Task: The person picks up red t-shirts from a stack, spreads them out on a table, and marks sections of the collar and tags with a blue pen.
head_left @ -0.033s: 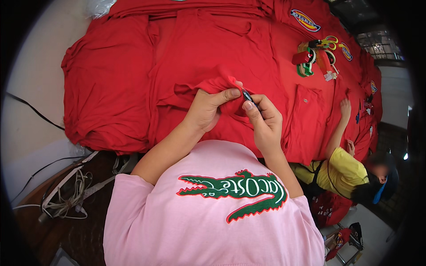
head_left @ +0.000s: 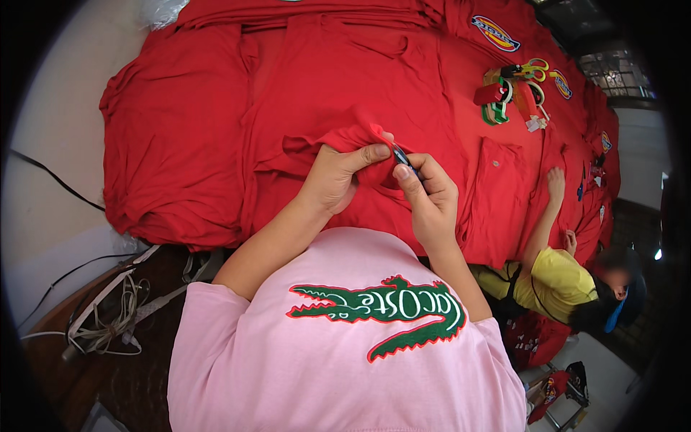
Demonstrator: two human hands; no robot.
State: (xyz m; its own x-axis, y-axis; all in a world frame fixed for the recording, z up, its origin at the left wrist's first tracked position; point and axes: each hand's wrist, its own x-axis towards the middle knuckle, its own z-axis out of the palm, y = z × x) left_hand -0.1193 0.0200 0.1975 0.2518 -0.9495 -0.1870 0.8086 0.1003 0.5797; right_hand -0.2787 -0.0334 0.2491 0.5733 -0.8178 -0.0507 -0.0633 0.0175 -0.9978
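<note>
A red shirt (head_left: pixel 360 79) lies spread in front of me, its near part lifted and bunched. My left hand (head_left: pixel 342 173) pinches a raised fold of this cloth between thumb and fingers. Close against it, my right hand (head_left: pixel 430 187) grips small dark thread snips (head_left: pixel 403 159), thumb on top. The tips of the snips touch or nearly touch the fold beside my left thumb. Whether the blades are apart is too small to tell. My right fingers hide the lower part of the tool.
More red shirts (head_left: pixel 173 137) cover the table on both sides. Tape rolls (head_left: pixel 497 111) and yellow-handled scissors (head_left: pixel 534 69) sit at the far right. A co-worker in a yellow shirt (head_left: pixel 558 284) reaches over the cloth at right. Bundled cables (head_left: pixel 111 317) hang at lower left.
The co-worker's reaching hand has shifted slightly nearer and to the left. My own hands, the red cloth and the snips look the same.
</note>
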